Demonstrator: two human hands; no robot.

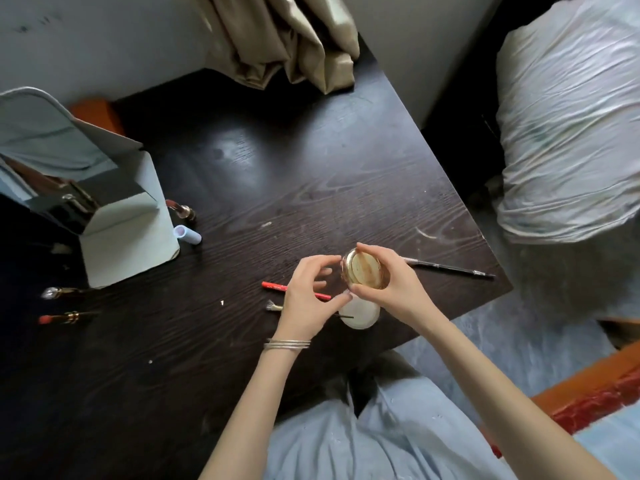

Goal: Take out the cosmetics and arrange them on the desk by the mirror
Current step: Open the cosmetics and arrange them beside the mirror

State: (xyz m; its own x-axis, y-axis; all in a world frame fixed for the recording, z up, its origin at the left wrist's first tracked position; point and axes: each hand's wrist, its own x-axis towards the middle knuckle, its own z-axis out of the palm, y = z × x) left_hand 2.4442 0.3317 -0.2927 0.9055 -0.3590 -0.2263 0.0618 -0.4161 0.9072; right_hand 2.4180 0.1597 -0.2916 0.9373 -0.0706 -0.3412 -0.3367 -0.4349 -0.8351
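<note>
While the arranging is under way, the parts of the scene are labelled as follows.

Held item: a round gold-rimmed compact (365,270) is held above the near right part of the dark wooden desk (277,174), tilted so that its flat face is turned up toward the camera.

Right hand (394,285): the compact is pinched across its rim, fingertips curled over the far edge and the thumb set against the near edge.

Left hand (308,296): the fingers are loosely curled beside the compact's left edge; whether its rim is actually touched cannot be told.

Beneath the hands: a pale round jar (360,315) is seen on the desk, partly hidden.

Already laid out: a red pencil (277,287), a thin dark brush (450,268), a lilac tube (187,234) and two lipsticks (65,317) are seen lying apart on the desk.

Mirror (52,140): it is stood at the left, inside a pale blue case (131,244).

Handling, as judged: the compact is taken to be light, rigid and smooth-cased, hence slippery, and any pressed powder inside would crack if dropped.

Hold advised: opposite points of the rim, not the flat faces; it should be set down flat.
</note>
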